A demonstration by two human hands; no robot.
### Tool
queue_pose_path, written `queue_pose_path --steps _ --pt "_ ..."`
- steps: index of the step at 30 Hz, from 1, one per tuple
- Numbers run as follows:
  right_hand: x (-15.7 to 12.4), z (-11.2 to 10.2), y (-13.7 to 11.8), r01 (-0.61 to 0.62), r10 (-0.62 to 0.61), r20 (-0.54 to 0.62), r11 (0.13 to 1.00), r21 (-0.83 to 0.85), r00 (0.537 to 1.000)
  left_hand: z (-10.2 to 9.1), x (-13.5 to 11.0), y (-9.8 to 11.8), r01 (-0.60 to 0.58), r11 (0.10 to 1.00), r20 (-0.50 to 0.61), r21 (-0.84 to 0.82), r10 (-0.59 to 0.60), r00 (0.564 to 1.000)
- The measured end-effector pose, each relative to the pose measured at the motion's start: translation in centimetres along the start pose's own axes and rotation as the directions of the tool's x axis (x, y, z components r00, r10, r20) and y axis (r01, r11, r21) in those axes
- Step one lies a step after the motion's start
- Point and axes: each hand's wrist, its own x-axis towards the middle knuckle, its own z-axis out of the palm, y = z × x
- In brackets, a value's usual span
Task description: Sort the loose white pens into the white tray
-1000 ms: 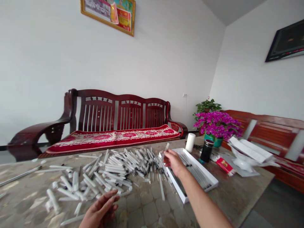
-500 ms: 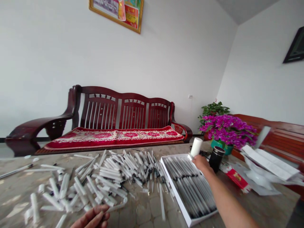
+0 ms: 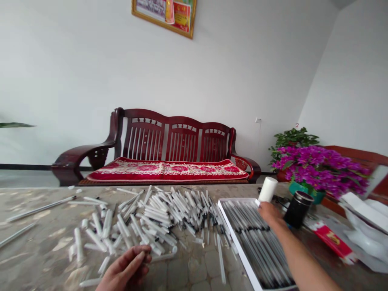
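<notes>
My left hand (image 3: 129, 264) is at the near side of the pile, thumb and fingers pressed together; whatever may be between them is too small to make out. Just beyond it lie loose translucent white pen barrels (image 3: 157, 214), some with dark tips. My right hand (image 3: 270, 214) rests over the far right corner of a shallow white box (image 3: 238, 252), its fingertips mostly hidden from me. Inside the box, clear pens with dark ends (image 3: 257, 242) lie side by side in two rows. A white roll (image 3: 268, 189) stands right behind my right hand.
A black jar (image 3: 298, 210) and purple flowers in a green pot (image 3: 321, 169) stand right of the box. Near them are a red packet (image 3: 333, 242) and white plastic wrapping (image 3: 368, 238). Long thin rods (image 3: 41, 209) lie at the table's left. Behind is a wooden bench (image 3: 182, 141).
The view has swung to the left, so things appear shifted rightward. My right hand stays at the box's far right corner. My left hand stays by the pile, its fingers still together.
</notes>
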Motion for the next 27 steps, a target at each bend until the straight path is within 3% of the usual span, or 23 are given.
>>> queue_pose_path --steps 4,8,11,14,20,27 --pt "-2.3 -1.7 -4.6 0.208 -0.203 -0.057 0.975 0.085 0.977 0.0 0.7 -0.5 -0.189 0.977 0.017 0.096 0.188 0.982" --pt "-7.1 -1.4 -11.9 0.477 -0.475 -0.057 0.858 0.19 0.878 0.3 0.6 -0.5 -0.203 0.969 0.016 0.138 0.203 0.979" --pt "-11.4 -0.2 -16.5 0.556 -0.56 -0.037 0.808 0.195 0.828 0.7 0.1 -0.4 -0.215 0.963 0.032 0.162 0.213 0.977" --pt "-14.4 0.9 -19.1 0.553 -0.556 -0.018 0.822 0.135 0.831 0.9 -0.2 -0.2 -0.215 0.961 0.064 0.172 0.207 0.976" --pt "-15.6 1.9 -20.3 0.468 -0.469 0.034 0.883 0.027 0.883 1.0 -0.1 -0.4 -0.228 0.955 0.106 0.189 0.211 0.972" --pt "-16.0 0.8 -18.0 0.415 -0.415 0.017 0.909 0.029 0.91 1.4 -0.3 -0.7 -0.244 0.944 0.126 0.22 0.221 0.967"
